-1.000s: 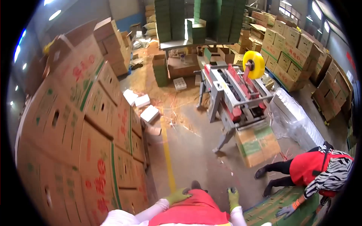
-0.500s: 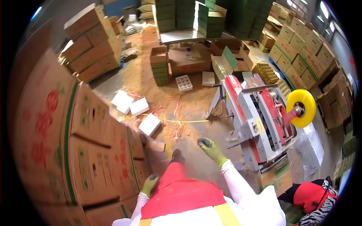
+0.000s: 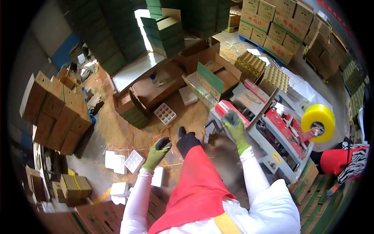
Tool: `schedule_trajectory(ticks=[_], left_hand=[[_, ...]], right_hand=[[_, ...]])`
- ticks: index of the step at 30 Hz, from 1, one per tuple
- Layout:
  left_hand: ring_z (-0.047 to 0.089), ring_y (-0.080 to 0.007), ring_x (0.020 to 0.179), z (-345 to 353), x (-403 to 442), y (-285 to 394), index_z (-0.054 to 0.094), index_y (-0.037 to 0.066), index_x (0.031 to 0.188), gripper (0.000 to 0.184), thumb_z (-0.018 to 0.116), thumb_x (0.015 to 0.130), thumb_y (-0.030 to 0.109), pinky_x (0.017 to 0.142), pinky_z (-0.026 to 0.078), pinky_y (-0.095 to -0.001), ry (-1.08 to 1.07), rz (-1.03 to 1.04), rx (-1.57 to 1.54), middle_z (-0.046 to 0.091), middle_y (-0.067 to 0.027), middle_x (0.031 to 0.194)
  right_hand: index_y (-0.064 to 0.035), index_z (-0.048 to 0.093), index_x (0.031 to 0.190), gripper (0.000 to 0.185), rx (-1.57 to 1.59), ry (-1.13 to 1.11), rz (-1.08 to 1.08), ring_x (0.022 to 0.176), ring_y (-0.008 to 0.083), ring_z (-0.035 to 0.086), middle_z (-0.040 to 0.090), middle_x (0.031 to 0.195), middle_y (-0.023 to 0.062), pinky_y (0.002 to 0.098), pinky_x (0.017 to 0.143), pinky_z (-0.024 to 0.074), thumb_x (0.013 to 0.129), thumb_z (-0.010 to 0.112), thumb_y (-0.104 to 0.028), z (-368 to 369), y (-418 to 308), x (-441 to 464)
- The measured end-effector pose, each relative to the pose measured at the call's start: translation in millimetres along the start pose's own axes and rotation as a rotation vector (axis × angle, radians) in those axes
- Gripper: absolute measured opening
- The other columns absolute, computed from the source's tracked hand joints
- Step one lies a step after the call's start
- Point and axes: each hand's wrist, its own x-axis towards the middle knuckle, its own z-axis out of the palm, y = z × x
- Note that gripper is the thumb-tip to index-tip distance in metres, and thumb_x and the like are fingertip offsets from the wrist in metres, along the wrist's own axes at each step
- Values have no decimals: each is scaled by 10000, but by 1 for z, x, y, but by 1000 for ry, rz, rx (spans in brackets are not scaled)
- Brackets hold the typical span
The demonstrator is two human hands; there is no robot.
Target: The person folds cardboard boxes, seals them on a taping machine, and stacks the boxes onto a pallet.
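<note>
My left hand (image 3: 156, 153), in a yellow-green glove with dark fingertips, hangs in the air above the floor. Its fingers are loosely bent and apart, with nothing in them. White foam trays (image 3: 134, 161) lie on the floor beyond and beside it. My right hand (image 3: 236, 130), gloved alike, is over the near end of the carton-sealing machine (image 3: 265, 145), beside its red rail (image 3: 226, 106). Its fingers look apart and hold nothing I can see; whether they touch the machine I cannot tell. A yellow tape roll (image 3: 318, 123) sits on the machine's right side.
An open carton with a green flap (image 3: 210, 81) stands beyond the machine, near stacked egg trays (image 3: 253, 64). Another foam tray (image 3: 165, 114) lies on the sawdust-strewn floor. Cartons (image 3: 58, 113) are stacked left. A person in a red vest (image 3: 336, 159) is at the right.
My view has turned right and I have stepped forward, closer to the sealing machine and open carton. My right hand has come up to the machine; my left hand has lifted away from the carton stack.
</note>
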Motion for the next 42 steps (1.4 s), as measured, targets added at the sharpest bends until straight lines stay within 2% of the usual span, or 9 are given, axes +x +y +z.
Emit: schedule_trajectory(ticks=[3, 12, 15, 18, 21, 32, 34, 38, 42], left_hand=[[590, -150, 1042, 4, 101, 19, 536, -16, 1271, 518, 736, 831, 169, 900, 469, -265, -31, 9, 196, 629, -86, 1157], [455, -301, 1280, 66, 533, -7, 386, -73, 1374, 927, 847, 672, 320, 1034, 385, -357, -247, 301, 536, 442, -227, 1398], [536, -280, 1203, 122, 589, -12, 422, -22, 1372, 852, 823, 694, 301, 932, 464, -343, -333, 65, 378, 517, -203, 1336], [621, -282, 1075, 140, 614, -51, 457, 58, 1375, 728, 766, 751, 270, 841, 507, -349, -483, -35, 511, 621, -193, 1187], [672, -328, 912, 125, 603, -86, 491, 135, 1366, 590, 679, 813, 217, 768, 518, -378, -417, -31, 495, 683, -200, 987], [614, -380, 1046, 205, 528, -35, 405, 22, 1396, 703, 689, 786, 223, 893, 481, -435, -600, -175, 462, 628, -257, 1119], [569, -375, 1127, 199, 523, -41, 385, 16, 1403, 702, 646, 817, 300, 909, 477, -425, -829, 197, 723, 572, -264, 1226], [522, -347, 1189, 144, 548, -27, 380, 15, 1396, 691, 628, 819, 304, 933, 474, -406, -931, -2, 471, 516, -232, 1310], [523, -315, 1189, 24, 582, 21, 396, 13, 1383, 678, 656, 797, 234, 940, 473, -400, -545, -120, 261, 525, -202, 1299]], right_hand=[[-18, 381, 1373, 877, -432, 208, -149, 1119, 279, 578, 598, 1207, 194, 366, 915, 489, 644, 859, -114, 13, -22, 98], [-39, 514, 1217, 675, -1045, 298, 309, 1123, 372, 546, 540, 1182, 216, 436, 911, 471, 693, 799, -355, 12, 22, 269], [-59, 501, 1240, 666, -1354, 357, 223, 1236, 383, 439, 482, 1246, 212, 478, 1008, 388, 713, 770, -364, 20, -37, 296], [-67, 463, 1315, 691, -1498, 644, -40, 1289, 413, 377, 412, 1368, 235, 510, 1069, 311, 749, 733, -355, 0, -52, 356], [-34, 464, 1338, 700, -1511, 342, -13, 1322, 414, 346, 398, 1410, 234, 505, 1102, 272, 803, 653, -444, 35, 14, 352], [13, 482, 1267, 644, -1219, 534, 216, 1278, 438, 375, 439, 1337, 242, 528, 1092, 285, 754, 711, -303, 55, 57, 266], [7, 492, 1256, 622, -1267, 569, 198, 1216, 453, 429, 475, 1296, 255, 534, 1049, 338, 752, 723, -274, 76, 30, 275], [-6, 456, 1329, 762, -970, 482, -173, 1218, 414, 443, 435, 1364, 220, 504, 1034, 361, 707, 791, -293, 175, -41, 377], [-57, 402, 1418, 922, -752, 109, -663, 1393, 404, 242, 373, 1452, 181, 632, 1099, 126, 708, 744, -536, 330, -125, 479]])
